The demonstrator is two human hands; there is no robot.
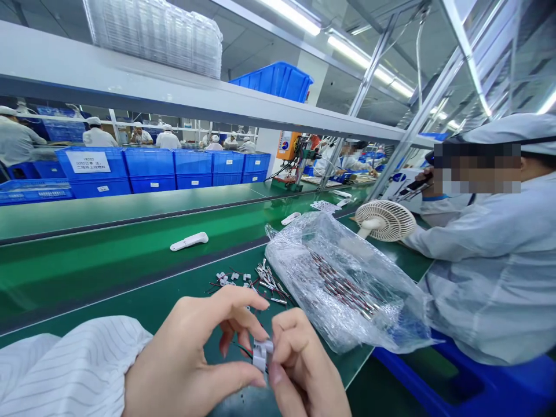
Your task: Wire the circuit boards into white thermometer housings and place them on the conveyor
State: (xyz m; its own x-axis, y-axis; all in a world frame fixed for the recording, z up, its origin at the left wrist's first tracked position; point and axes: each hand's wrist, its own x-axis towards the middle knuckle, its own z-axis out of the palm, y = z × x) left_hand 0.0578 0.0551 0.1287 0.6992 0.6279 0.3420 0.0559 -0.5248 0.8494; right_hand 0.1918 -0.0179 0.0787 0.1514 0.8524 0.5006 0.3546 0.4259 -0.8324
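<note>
A small white plastic holder with thin red and dark green wires sits between my two hands, low in the middle of the view. My left hand curves around its left side, thumb below and a fingertip at its top, with the index finger raised off it. My right hand pinches the holder from the right between thumb and bent fingers. Just beyond my hands lie loose white plastic pieces and a heap of metal parts with wires on the green tabletop.
A clear plastic bag of wired metal parts lies at right. Behind it stand a white fan and a seated co-worker. A white handle-shaped shell rests on the green conveyor. A shelf crosses overhead.
</note>
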